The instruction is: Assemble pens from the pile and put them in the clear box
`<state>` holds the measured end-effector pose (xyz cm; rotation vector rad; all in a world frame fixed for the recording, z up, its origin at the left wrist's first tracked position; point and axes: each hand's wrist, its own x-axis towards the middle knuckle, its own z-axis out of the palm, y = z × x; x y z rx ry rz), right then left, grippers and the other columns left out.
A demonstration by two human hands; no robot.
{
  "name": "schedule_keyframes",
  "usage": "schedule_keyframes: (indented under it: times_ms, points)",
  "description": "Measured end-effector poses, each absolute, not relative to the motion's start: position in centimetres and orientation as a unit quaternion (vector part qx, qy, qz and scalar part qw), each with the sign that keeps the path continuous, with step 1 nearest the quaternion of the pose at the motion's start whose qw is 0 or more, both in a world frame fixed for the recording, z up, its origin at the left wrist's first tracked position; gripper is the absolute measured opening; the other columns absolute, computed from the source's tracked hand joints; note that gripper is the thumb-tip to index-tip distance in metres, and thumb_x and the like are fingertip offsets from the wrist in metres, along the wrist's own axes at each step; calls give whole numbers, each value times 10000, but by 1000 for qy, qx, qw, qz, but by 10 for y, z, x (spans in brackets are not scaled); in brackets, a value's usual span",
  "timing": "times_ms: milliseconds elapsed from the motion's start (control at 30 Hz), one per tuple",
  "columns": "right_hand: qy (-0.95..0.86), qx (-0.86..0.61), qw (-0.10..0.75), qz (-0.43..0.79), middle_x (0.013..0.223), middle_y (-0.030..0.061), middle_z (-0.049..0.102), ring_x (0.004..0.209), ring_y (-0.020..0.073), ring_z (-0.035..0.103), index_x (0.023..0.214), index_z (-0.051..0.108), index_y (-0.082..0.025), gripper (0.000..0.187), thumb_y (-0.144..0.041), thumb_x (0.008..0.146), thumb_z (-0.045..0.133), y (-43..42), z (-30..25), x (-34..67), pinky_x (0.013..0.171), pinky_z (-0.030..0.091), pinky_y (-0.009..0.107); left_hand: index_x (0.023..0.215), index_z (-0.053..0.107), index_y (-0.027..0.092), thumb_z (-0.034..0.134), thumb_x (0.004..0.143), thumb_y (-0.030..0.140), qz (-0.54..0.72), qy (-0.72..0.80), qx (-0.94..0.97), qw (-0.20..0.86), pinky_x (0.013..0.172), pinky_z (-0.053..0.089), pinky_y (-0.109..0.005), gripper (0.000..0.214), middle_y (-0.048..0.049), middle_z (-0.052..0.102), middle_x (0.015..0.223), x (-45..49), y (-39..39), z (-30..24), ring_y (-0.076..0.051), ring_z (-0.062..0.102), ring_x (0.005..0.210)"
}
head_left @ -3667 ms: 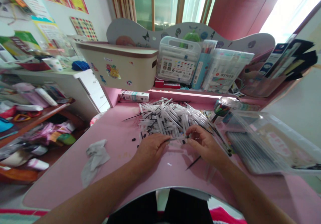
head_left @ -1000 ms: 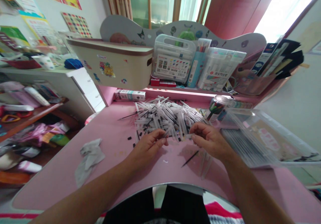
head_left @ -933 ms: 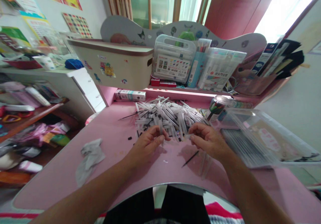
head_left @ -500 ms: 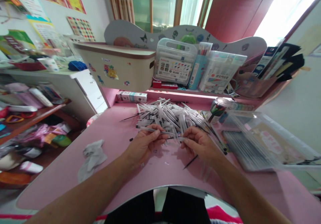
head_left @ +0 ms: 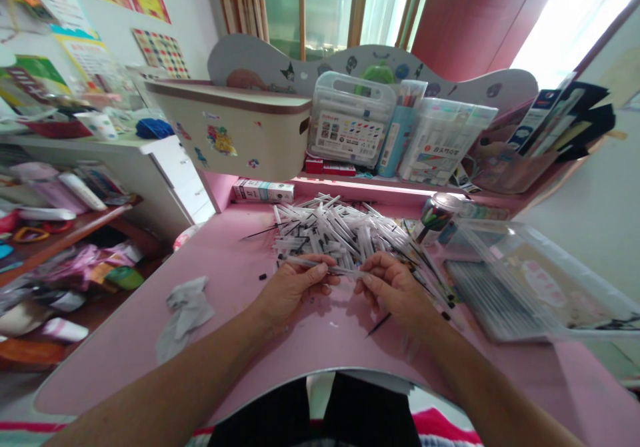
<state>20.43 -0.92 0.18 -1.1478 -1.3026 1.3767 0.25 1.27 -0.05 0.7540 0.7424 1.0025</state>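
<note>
A heap of clear pen barrels [head_left: 345,230] with black parts lies on the pink desk [head_left: 240,340]. My left hand [head_left: 293,287] is closed on a clear pen barrel [head_left: 305,262] that points left across its fingers. My right hand [head_left: 395,287] is closed in a pinch on the same barrel's right end, just in front of the heap. A thin black refill [head_left: 379,325] lies on the desk under my right wrist. Small black caps [head_left: 263,277] are scattered to the left of the heap.
A crumpled grey cloth [head_left: 185,310] lies at the left. A clear plastic tray [head_left: 520,280] of pens stands at the right, a printed can [head_left: 435,213] beside the heap. Marker cases [head_left: 350,123] and a cream box [head_left: 235,127] line the back shelf. Cluttered shelves stand at the far left.
My hands, apart a second ago, have come together. My left hand picked a barrel from the heap and my right hand now meets its end.
</note>
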Motion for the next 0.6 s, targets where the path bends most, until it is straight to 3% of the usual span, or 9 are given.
schedule_keyframes:
  times_ms: [233,600]
  points:
    - [-511,-442,450,584,653,-27,658,458,81,536,869,509,-206,251,-377,809,683,-12,-2,198,410,405,177,836,759,131,904,599,324,460,365,362,724,586,556,-171,338,-68,768,701,5,14,-3,-126,708,629]
    - [-478,-433,471,602,656,-41,660,504,82,576,836,509,-209,193,-308,819,674,-14,-1,192,476,458,189,837,746,147,878,634,317,467,360,380,712,659,556,-202,296,-54,771,706,7,8,-2,-139,719,688]
